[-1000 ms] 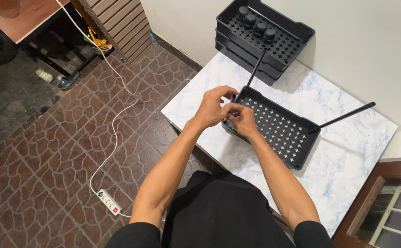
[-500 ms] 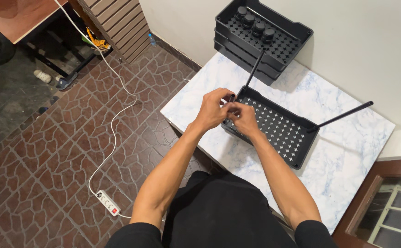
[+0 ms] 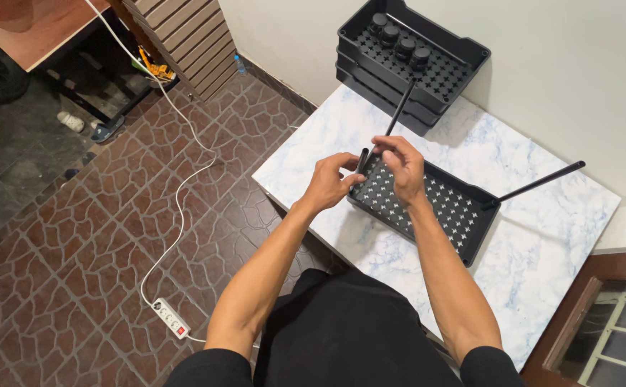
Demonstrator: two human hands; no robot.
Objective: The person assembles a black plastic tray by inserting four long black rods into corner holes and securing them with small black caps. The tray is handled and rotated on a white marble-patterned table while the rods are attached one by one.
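Observation:
A black tray (image 3: 450, 209) with star-shaped holes lies on the white marble table (image 3: 535, 251). My left hand (image 3: 329, 180) is at the tray's left corner, closed around a short black peg (image 3: 362, 159) that stands upright there. My right hand (image 3: 404, 168) reaches over the tray's back-left part, its thumb and forefinger pinching the lower end of a long black rod (image 3: 400, 106) that rises from that corner. A second long black rod (image 3: 542, 180) sticks out from the tray's right corner.
A stack of black trays (image 3: 463, 51) stands at the back of the table against the wall, with several black round caps (image 3: 400, 39) in the top one. On the tiled floor to the left lie a white cable (image 3: 182, 188) and power strip (image 3: 169, 316).
My right hand has moved up from the tray's left corner to the foot of the long rod. My left hand stayed at the corner, and the short peg now shows upright in it.

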